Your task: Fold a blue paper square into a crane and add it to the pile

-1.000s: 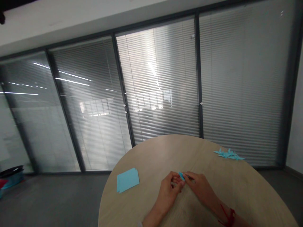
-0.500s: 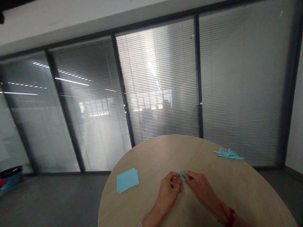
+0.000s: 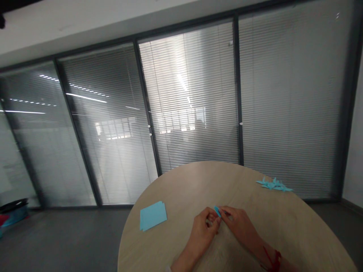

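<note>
A small folded piece of light blue paper (image 3: pixel 217 211) is pinched between my two hands just above the round wooden table (image 3: pixel 297 234). My left hand (image 3: pixel 203 229) has its fingers curled and grips the paper's near left side. My right hand (image 3: pixel 237 223) pinches the paper's right side with thumb and forefinger; a red string circles that wrist. Both hands meet at the table's middle, close to me.
A stack of light blue paper squares (image 3: pixel 153 215) lies at the table's left edge. Several folded blue paper pieces (image 3: pixel 273 184) lie at the far right edge. Glass walls with blinds stand behind the table; grey floor lies to the left.
My left hand's fingers have shifted slightly on the paper; the hands and paper stay in the same spot.
</note>
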Demonstrator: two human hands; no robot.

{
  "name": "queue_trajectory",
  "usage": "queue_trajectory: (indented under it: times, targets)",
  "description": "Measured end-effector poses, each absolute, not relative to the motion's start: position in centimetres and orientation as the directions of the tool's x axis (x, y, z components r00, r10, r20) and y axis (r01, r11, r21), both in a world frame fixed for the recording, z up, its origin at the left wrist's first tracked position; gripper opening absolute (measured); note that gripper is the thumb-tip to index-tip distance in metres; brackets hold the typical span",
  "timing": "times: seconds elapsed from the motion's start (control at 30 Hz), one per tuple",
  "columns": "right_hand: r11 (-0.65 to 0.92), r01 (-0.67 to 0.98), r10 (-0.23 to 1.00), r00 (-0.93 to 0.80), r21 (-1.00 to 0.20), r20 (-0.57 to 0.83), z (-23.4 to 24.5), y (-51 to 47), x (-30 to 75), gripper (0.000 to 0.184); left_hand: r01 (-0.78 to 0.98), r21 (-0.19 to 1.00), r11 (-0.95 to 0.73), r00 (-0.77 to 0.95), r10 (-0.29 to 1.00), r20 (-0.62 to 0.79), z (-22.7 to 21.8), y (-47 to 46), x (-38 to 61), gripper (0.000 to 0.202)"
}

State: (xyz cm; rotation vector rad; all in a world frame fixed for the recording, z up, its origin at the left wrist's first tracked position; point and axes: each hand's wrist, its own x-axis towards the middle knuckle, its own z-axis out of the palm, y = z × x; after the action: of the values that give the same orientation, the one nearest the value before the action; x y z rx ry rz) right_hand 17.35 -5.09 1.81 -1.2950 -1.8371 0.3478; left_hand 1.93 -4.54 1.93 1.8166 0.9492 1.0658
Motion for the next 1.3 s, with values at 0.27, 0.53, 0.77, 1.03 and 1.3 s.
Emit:
queue_trajectory:
  times: [0.27,0.53,0.77,1.03,1.3]
  targets:
    - [0.428,0.682,0.864,-0.117,-0.593,0.489,1.5,-5.0,17.3,0.038,0.202,0.901,-0.384,0.338,0.891,0.303,1.6,-4.3,2.1,0.009]
    - [0.372,0.535,0.9,-0.01,-0.758,0.435,2.3,-4.9,17.9,0.038,0.076,0.928,-0.364,0.228,0.913,0.339,2.0,-3.5,1.4,0.017]
    - [0.289,0.104,0.957,-0.027,-0.952,0.287,3.0,-5.0,18.0,0.042,-0.243,0.963,-0.118,0.241,0.954,0.178,3.0,-3.4,0.9,0.031]
    - [0.314,0.214,0.948,-0.025,-0.925,0.316,3.4,-5.4,17.8,0.039,-0.264,0.962,-0.073,0.246,0.959,0.14,2.9,-3.5,0.9,0.029]
    - [0.394,0.648,0.884,-0.075,-0.651,0.461,1.3,-4.8,17.5,0.033,0.318,0.833,-0.454,0.269,0.885,0.38,1.9,-3.9,1.2,0.006]
